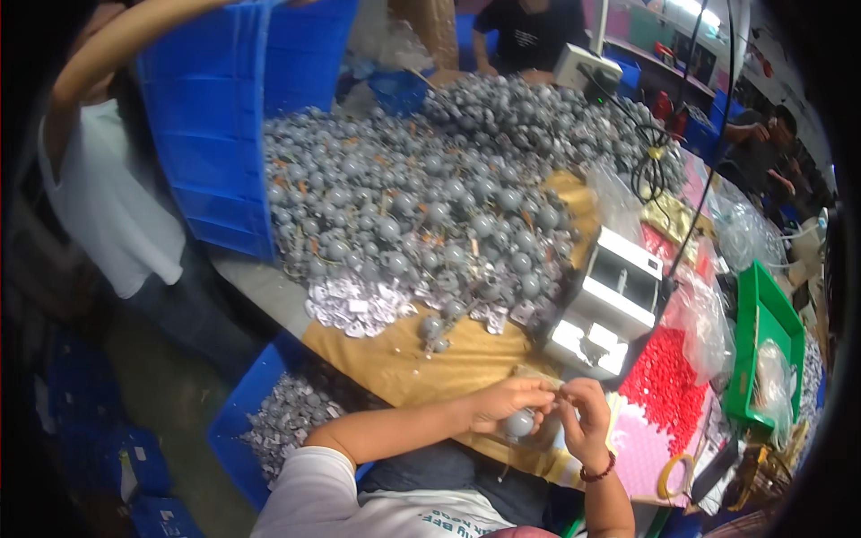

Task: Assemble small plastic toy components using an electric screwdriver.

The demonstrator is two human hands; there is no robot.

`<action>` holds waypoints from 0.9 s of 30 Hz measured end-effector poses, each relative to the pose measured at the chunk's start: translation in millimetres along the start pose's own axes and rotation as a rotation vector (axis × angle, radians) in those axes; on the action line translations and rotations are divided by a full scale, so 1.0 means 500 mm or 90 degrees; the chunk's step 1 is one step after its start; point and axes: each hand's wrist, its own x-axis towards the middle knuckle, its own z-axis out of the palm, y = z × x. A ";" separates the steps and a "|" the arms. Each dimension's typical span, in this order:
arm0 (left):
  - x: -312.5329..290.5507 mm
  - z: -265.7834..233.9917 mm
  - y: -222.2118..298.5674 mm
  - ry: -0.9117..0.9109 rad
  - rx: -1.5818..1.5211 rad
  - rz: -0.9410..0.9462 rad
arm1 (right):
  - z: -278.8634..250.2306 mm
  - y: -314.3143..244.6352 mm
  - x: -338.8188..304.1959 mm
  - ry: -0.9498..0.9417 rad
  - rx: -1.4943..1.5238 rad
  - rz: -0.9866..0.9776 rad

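Close in front of me, at the near edge of the table, my left hand [509, 405] is closed around a grey round-headed part [519, 423], its ball below the fingers. My right hand [583, 414], with a dark red bead bracelet at the wrist, meets it at the fingertips. Its thumb and fingers are pinched together; what lies between them is too small to make out. Beyond the hands, a few similar grey ball parts [434, 330] rest on the tan table cover [386, 359]. A white device [606, 300] with an open front stands just past my right hand.
A large heap of grey ball parts [404, 206] covers the far table, with flat whitish pieces [359, 307] at its near edge. Red small parts [665, 381], yellow tape [674, 475] and a green tray [762, 336] lie right. A person tips a blue crate [206, 134]; another blue bin [247, 408] stands left.
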 end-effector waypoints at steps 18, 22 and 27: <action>-0.048 -0.017 -0.069 0.192 0.750 0.339 | -0.034 0.008 -0.013 -0.105 -0.368 -0.083; -0.040 -0.021 -0.086 0.200 0.790 0.401 | -0.036 0.014 -0.012 -0.116 -0.387 -0.087; -0.033 -0.035 -0.097 0.227 0.844 0.458 | -0.030 0.021 -0.018 -0.137 -0.390 -0.071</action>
